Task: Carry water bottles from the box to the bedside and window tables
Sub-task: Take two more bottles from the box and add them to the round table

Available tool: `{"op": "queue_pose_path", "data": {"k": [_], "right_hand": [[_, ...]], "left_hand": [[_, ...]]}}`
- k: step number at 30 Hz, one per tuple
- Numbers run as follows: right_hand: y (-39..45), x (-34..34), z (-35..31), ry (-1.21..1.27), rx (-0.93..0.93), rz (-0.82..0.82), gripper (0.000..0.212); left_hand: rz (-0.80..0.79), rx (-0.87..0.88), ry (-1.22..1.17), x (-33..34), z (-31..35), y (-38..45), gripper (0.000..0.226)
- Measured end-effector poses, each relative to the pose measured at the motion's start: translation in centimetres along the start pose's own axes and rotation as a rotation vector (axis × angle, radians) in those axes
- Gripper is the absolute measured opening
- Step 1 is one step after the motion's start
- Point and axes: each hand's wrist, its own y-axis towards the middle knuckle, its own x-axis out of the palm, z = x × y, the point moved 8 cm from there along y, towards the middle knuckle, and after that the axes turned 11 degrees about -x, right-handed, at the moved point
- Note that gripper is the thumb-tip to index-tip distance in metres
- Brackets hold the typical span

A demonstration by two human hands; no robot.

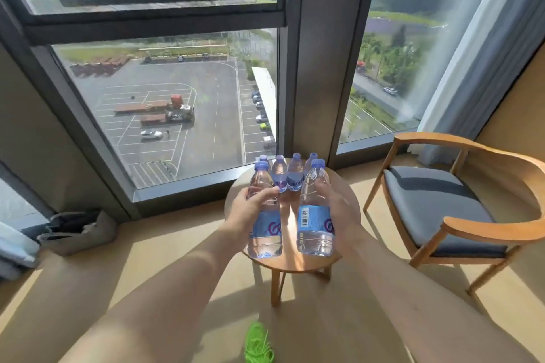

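A small round wooden table [348, 209] stands by the window. Several clear water bottles with blue caps [287, 174] stand in a row at its far edge. My left hand [244, 215] grips a water bottle [265, 233] around its middle, held upright over the table's left side. Over the right side, my right hand [336, 206] grips a second water bottle [314, 224], also upright. Whether the two bottles' bases touch the tabletop cannot be told. The box is out of view.
A wooden armchair [460, 203] with a grey cushion stands right of the table. Tall windows rise right behind the table. A grey bag [79, 230] lies on the floor at the left. My green shoe [259, 345] shows below the table.
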Motion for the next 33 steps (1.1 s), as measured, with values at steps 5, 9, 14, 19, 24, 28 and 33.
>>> {"op": "queue_pose_path", "data": {"k": [5, 9, 14, 19, 24, 28, 33], "right_hand": [[9.3, 0.9, 1.9, -0.047, 0.053, 0.111, 0.035], [14.6, 1.7, 3.5, -0.064, 0.104, 0.134, 0.051], [19.9, 1.5, 5.8, -0.19, 0.124, 0.121, 0.034], [24.5, 0.2, 7.9, -0.438, 0.141, 0.029, 0.03], [28.4, -1.2, 11.6, -0.619, 0.204, -0.009, 0.03], [32.3, -1.0, 13.5, -0.848, 0.195, -0.08, 0.031], [35.3, -0.9, 17.2, -0.948, 0.256, -0.093, 0.059]], "left_hand": [[-0.023, -0.051, 0.014, -0.5, 2.5, 10.6, 0.058], [-0.026, -0.1, 0.104, -1.3, 3.8, 17.0, 0.056], [-0.006, -0.137, 0.283, -2.0, 3.7, 23.4, 0.068], [0.026, -0.083, 0.529, -1.0, 3.5, 27.5, 0.056], [0.044, -0.063, 0.75, 0.0, 1.7, 31.1, 0.056], [0.033, -0.055, 0.874, 0.4, 0.1, 34.6, 0.058], [0.064, 0.037, 0.889, 0.1, -1.9, 38.0, 0.049]]}}
